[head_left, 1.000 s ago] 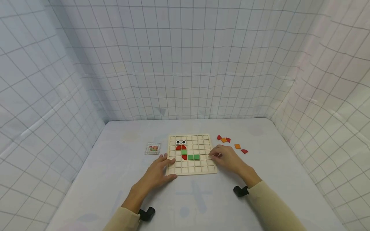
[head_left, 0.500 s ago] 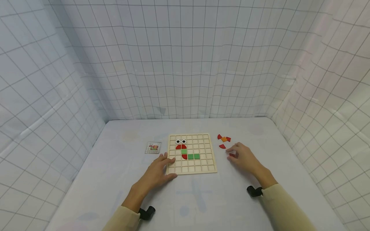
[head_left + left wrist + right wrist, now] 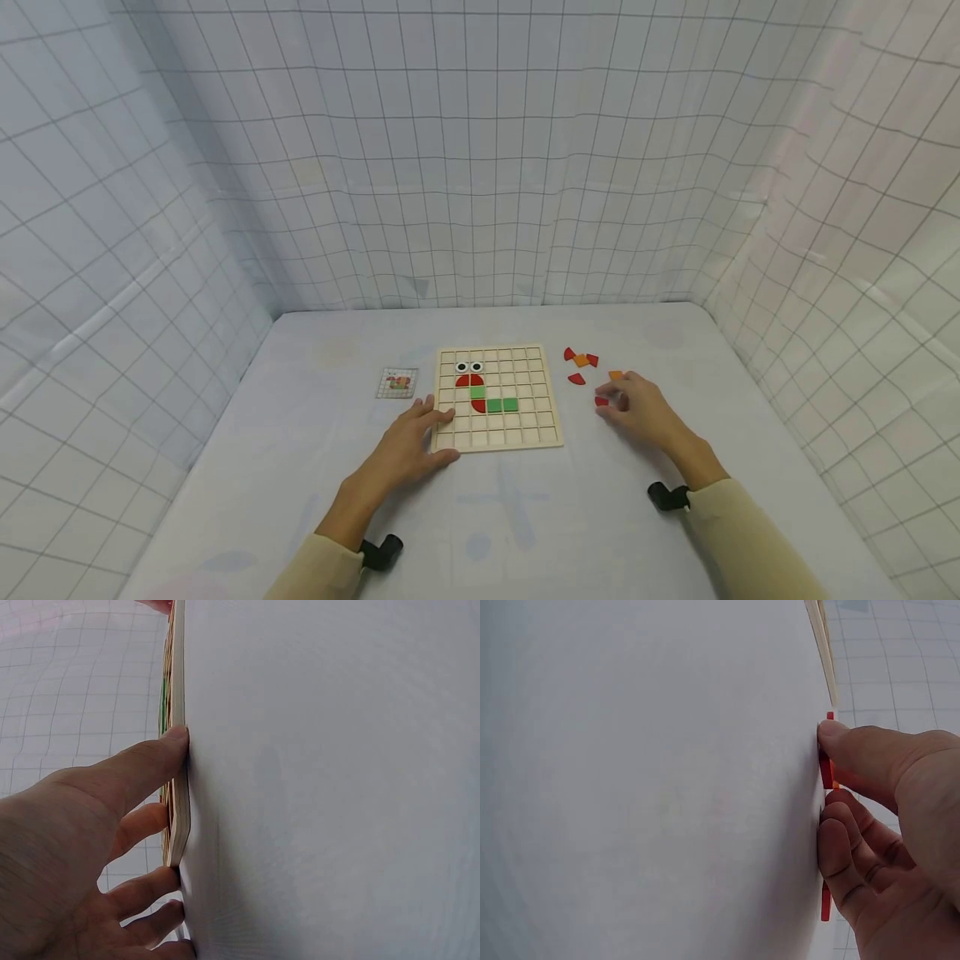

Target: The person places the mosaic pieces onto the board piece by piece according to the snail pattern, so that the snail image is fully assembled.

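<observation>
Grid board (image 3: pixel 530 422): left edge partly covered by the left hand (image 3: pixel 405 446); cut off at the top in both wrist views, its cells too edge-on there to read.
Red piece (image 3: pixel 602 402), right of the grid board: pinched and partly covered by the right hand (image 3: pixel 642 410); perhaps a quarter circle.
Orange tile (image 3: pixel 616 375), right of the grid board: lower part hidden behind that hand.
Picture card (image 3: pixel 397 383), left of the grid board: design too small to read.
Sleeves (image 3: pixel 750 533), nearer than the grid board: cut off below.
</observation>
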A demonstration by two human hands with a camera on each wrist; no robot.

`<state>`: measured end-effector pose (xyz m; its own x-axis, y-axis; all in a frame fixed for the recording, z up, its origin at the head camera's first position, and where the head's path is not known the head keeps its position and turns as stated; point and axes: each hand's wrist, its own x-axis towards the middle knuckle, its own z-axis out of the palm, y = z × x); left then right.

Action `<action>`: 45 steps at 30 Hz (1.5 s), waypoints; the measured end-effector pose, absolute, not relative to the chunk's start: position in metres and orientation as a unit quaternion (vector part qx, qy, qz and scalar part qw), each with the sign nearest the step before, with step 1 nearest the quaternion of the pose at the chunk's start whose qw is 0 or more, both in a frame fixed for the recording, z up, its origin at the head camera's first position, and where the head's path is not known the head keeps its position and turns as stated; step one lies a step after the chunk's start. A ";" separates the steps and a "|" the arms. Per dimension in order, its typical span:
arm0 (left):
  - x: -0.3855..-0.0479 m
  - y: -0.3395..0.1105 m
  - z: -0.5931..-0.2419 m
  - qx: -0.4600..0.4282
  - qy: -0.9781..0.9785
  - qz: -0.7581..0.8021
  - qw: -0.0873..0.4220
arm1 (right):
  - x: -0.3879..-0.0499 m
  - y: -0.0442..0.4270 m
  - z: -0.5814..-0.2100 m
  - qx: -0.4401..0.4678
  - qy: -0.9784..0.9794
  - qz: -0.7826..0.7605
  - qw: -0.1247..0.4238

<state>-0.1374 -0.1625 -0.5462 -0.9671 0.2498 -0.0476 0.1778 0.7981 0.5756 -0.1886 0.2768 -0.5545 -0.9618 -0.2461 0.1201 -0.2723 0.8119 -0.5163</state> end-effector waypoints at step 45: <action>-0.137 -0.163 -0.547 0.110 0.943 0.306 0.066 | -0.191 0.255 -0.548 0.136 -0.946 0.290 0.044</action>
<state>-0.1368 -0.1628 -0.5467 -0.9671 0.2477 -0.0577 0.1668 0.7891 0.5912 -0.1907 0.2554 -0.5477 -0.9591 -0.2321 0.1622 -0.2831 0.7942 -0.5377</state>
